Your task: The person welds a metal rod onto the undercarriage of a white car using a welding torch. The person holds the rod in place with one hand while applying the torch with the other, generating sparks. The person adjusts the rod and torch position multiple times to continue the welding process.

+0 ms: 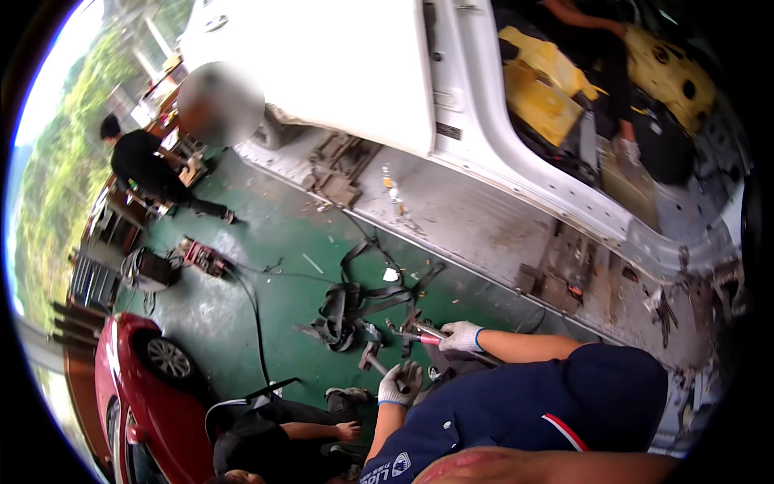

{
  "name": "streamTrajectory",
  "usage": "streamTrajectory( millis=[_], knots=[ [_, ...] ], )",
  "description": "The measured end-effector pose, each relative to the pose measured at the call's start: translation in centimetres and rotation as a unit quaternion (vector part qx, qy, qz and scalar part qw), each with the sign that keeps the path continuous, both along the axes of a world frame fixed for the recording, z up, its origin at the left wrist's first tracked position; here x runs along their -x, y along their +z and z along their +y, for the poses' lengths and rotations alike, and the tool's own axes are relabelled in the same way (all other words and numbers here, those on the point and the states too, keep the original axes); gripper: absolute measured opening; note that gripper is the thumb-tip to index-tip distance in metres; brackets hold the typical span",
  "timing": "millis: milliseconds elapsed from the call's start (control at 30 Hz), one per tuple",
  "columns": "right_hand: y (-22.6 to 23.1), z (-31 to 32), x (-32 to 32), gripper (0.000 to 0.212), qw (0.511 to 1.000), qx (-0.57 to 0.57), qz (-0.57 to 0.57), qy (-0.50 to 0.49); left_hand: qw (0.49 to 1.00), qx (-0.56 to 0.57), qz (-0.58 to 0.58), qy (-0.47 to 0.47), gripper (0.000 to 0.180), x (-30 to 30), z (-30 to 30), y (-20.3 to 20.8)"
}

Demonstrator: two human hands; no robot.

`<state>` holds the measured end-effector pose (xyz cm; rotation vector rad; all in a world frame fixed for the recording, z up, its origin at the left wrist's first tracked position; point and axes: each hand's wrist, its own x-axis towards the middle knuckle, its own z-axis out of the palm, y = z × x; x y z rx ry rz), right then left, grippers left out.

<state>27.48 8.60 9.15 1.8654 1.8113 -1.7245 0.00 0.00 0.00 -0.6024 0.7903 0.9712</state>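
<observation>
My left hand (401,384), in a white knitted glove, is closed around the handle of a hammer (372,348) whose metal head points away from me. Farther right, my right hand (462,336), also gloved, grips a tool with a red section (429,340) and a metal end. A grey metal bar (430,328) lies alongside that tool, and I cannot make out whether it is a separate piece. Black straps (340,310) lie tangled on the green floor just beyond both hands.
A white car body (468,97) with an open door frame stands on a metal platform (451,210). Inside it, a person (584,16) sits by yellow padding (548,68). Other people are at far left and lower left. A red car (133,379) and a cable (256,315) are left.
</observation>
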Motion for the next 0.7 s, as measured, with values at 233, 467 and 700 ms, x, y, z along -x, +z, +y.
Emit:
streamTrajectory(
  millis=[233, 467, 700],
  knots=[
    [-4.8, 14.5, 11.0, 0.067, 0.994, 0.044, 0.052, 0.081, 0.999, -0.030, 0.028, -0.019, 0.013, 3.2, 16.9, 1.0],
    [-4.4, 25.7, 16.5, 0.066, 0.984, 0.003, 0.073, 0.161, 0.965, 0.014, 0.201, -0.165, 0.011, 7.2, 30.5, 3.8],
    [-2.1, 34.9, 18.9, 0.080, 0.976, 0.167, 0.127, -0.054, 0.986, 0.005, 0.162, -0.046, 0.010, 14.1, 43.4, 4.1]
  ],
)
